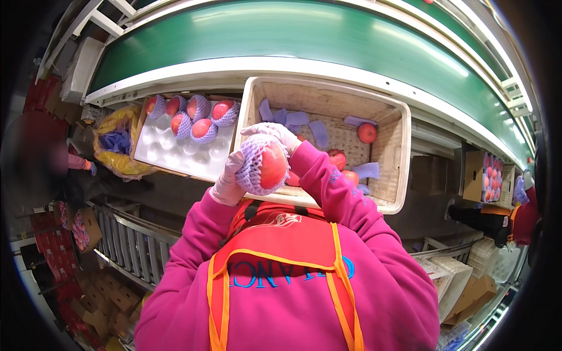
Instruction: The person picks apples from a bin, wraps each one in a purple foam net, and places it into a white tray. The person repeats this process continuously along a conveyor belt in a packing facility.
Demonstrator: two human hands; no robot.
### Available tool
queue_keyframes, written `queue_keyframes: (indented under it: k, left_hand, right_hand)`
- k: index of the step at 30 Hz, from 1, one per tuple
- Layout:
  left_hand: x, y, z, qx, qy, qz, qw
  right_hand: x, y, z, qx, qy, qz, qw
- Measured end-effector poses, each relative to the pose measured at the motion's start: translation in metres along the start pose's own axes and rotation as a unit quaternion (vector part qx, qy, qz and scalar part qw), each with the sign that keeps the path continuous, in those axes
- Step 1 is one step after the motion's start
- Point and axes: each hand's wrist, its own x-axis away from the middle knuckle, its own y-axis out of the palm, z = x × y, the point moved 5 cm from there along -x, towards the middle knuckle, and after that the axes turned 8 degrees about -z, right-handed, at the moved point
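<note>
Both gloved hands hold one red apple (273, 164) partly wrapped in a purple foam net (252, 169). My left hand (230, 179) grips its lower left side, while my right hand (276, 134) lies over its top. Beneath them is a worn white plastic crate (401, 153), holding loose apples (367, 133) and flattened foam nets (319, 134). To the left, a carton with a white molded tray (175, 155) carries several net-wrapped apples (204, 130) in its upper cups.
A green conveyor belt (263, 33) with a white rail runs beyond the crate. A yellow-lined container (115, 162) of purple nets stands left of the carton. Metal roller rails (136, 245) lie lower left. Co-workers stand at far left (35, 162) and far right (522, 219), beside a carton of apples (473, 175).
</note>
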Motion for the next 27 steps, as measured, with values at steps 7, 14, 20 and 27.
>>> queue_keyframes:
  k: [7, 14, 20, 27]
  left_hand:
    - [-0.005, -0.002, -0.006, -0.067, -0.029, -0.018, 0.997]
    - [-0.003, 0.018, 0.023, -0.414, 0.071, 0.038, 0.907]
    - [0.004, -0.009, 0.012, -0.349, 0.105, 0.119, 0.924]
    - [0.043, -0.023, 0.002, -0.11, 0.01, 0.062, 0.992]
  right_hand:
    - [0.006, -0.009, 0.009, 0.507, -0.046, 0.02, 0.86]
    - [0.068, 0.018, -0.005, -0.132, -0.008, 0.051, 0.99]
    - [0.092, 0.05, -0.019, -0.16, -0.142, 0.079, 0.974]
    - [0.062, 0.095, -0.028, 0.544, -0.136, 0.06, 0.826]
